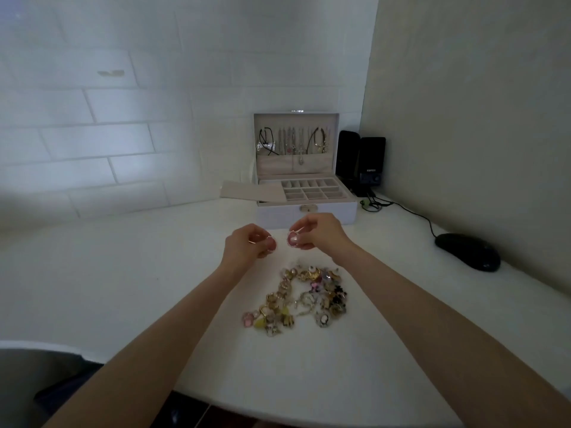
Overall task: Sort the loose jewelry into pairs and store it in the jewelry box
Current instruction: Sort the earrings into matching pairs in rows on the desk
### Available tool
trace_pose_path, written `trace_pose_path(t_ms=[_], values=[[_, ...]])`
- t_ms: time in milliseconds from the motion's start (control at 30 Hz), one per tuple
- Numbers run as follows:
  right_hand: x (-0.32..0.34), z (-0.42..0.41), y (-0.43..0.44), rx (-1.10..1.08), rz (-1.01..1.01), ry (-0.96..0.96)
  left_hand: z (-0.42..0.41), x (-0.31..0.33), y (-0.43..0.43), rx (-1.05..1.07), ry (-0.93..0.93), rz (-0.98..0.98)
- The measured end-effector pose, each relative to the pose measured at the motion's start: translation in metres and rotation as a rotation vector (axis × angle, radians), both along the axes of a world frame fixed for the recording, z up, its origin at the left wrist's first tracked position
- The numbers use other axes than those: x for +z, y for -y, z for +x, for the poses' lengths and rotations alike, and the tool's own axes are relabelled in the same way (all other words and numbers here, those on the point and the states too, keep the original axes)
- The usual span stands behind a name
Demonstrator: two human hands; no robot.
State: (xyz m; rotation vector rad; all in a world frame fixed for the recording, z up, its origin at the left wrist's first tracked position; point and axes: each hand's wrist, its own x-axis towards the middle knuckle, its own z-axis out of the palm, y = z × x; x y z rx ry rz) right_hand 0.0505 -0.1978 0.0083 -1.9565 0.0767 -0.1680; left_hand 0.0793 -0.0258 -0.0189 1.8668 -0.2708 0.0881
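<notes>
Pink earrings are pinched singly by the left hand (pixel 247 244) and right hand (pixel 318 231), fingers closed, above the bench (pixel 123 273). Loose jewelry (pixel 296 299) is heaped at 6 o'clock of the hands; the open jewelry box (pixel 306 193) is set at 12 o'clock.

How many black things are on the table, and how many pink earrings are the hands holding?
Black speakers: 2
Black mouse: 1
Pink earrings held: 2, one in the left hand at, one in the right hand at
Total: 5
</notes>
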Motion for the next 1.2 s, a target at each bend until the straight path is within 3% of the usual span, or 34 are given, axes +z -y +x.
trace_pose_path(t_ms=[367,867,1200], values=[[-0.031,0.062,0.007,-0.125,-0.09,-0.029,0.058,-0.025,0.025,0.071,0.072,0.262],[-0.043,0.082,0.006,-0.139,-0.109,0.02,0.073,-0.031,0.028,0.087,0.107,0.173],[-0.04,0.078,0.009,-0.087,-0.176,0.025,0.069,-0.03,0.028,0.076,0.153,0.25]])
